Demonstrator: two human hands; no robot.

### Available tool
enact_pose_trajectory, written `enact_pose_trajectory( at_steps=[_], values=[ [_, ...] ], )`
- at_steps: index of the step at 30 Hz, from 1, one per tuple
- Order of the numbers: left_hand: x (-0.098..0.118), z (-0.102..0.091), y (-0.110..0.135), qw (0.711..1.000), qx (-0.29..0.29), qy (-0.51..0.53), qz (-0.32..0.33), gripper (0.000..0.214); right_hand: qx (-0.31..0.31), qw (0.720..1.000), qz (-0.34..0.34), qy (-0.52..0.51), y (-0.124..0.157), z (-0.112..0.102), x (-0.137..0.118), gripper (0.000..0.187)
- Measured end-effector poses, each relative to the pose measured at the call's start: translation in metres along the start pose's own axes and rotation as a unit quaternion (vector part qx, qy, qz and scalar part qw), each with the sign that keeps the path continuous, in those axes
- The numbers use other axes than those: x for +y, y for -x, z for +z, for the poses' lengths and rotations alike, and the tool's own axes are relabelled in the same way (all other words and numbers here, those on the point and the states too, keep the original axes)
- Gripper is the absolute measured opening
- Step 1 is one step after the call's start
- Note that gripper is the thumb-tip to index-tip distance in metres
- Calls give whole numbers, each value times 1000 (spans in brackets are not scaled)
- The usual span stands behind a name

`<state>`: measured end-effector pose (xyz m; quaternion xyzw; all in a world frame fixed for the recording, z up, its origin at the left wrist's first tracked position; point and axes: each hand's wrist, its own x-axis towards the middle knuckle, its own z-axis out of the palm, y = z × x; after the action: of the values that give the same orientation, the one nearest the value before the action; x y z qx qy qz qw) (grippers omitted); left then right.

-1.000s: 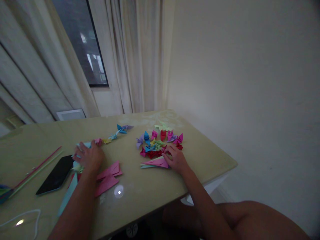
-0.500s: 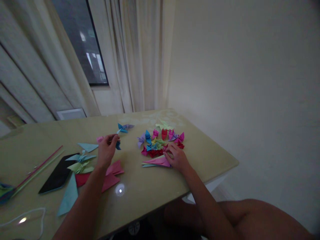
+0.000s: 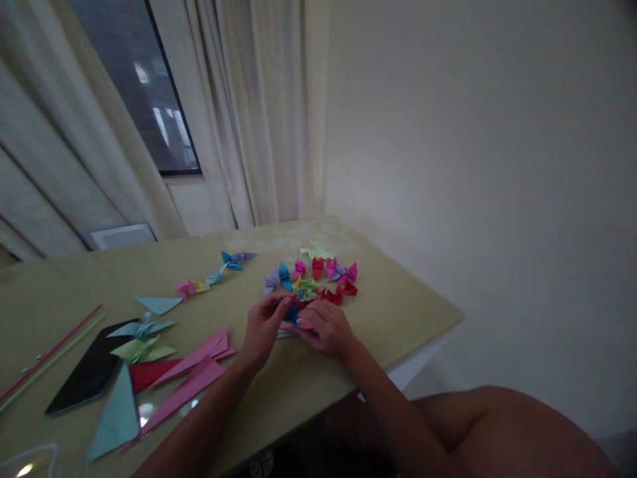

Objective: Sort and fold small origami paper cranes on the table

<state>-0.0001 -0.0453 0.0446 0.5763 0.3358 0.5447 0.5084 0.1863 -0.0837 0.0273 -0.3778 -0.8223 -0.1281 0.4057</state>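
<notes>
Head view, far left: a pink stick [image 3: 74,330] and a green stick [image 3: 54,362] slant side by side, just beside a black phone [image 3: 82,378].
Lower left: a pale-blue crane [image 3: 149,327] and a light-green crane [image 3: 139,350] overlap the phone's right edge; a pale-blue folded triangle [image 3: 117,411], red paper [image 3: 149,374] and pink folded papers [image 3: 199,375] crowd below them.
Left of center: small folded pieces [image 3: 216,277] run in a slanting row toward the back, with a strip of tabletop [image 3: 243,282] between them and the cluster.
Left hand [image 3: 263,328]: at center, thumb and fingertips pinched together on blue folded paper [image 3: 292,315], which sits between both hands.
Right hand [image 3: 328,328]: fingers bent over the blue and pink paper, nearly meeting the left; cannot tell whether they clamp it.
Colored cluster [image 3: 307,287]: just behind the hands.
Right of center: more tabletop stretches from cluster and right hand to the slanting table edge, cornering before the wall [image 3: 497,199].
</notes>
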Motion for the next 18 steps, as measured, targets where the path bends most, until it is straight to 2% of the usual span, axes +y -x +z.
enact_pose_trajectory(
  at_steps=[1, 3, 5, 7, 8, 9, 11, 13, 14, 16, 18],
  values=[
    [0, 2, 2, 1000, -20, -11, 1, 36, -10, 1000, -3, 3, 0, 2, -1, 15],
    [0, 3, 2, 998, -59, -33, -2, 36, -21, 1000, 7, 8, 2, 3, 1, 18],
    [1, -4, -5, 995, -71, -68, 9, 39, 2, 999, 50, 15, 5, 1, 7, 20],
    [3, -20, -16, 986, -35, -152, 55, 41, 55, 990, 127, 37, 9, -2, 16, 21],
    [4, -32, -23, 972, -3, -219, 85, 40, 82, 981, 169, 54, 10, -4, 21, 21],
    [6, -46, -29, 947, 34, -299, 112, 39, 105, 970, 209, 74, 12, -7, 28, 22],
    [8, -80, -37, 865, 85, -482, 115, 41, 129, 948, 268, 112, 16, -11, 41, 24],
    [7, -117, -38, 767, 142, -624, 50, 46, 134, 933, 303, 140, 19, -13, 54, 25],
    [7, -135, -38, 727, 173, -664, 2, 49, 130, 928, 316, 150, 20, -13, 60, 24],
    [4, -166, -36, 677, 210, -696, -114, 55, 111, 922, 335, 163, 21, -9, 68, 23],
    [0, -186, -36, 656, 200, -701, -197, 54, 82, 919, 347, 169, 19, -3, 71, 20]
  ],
)
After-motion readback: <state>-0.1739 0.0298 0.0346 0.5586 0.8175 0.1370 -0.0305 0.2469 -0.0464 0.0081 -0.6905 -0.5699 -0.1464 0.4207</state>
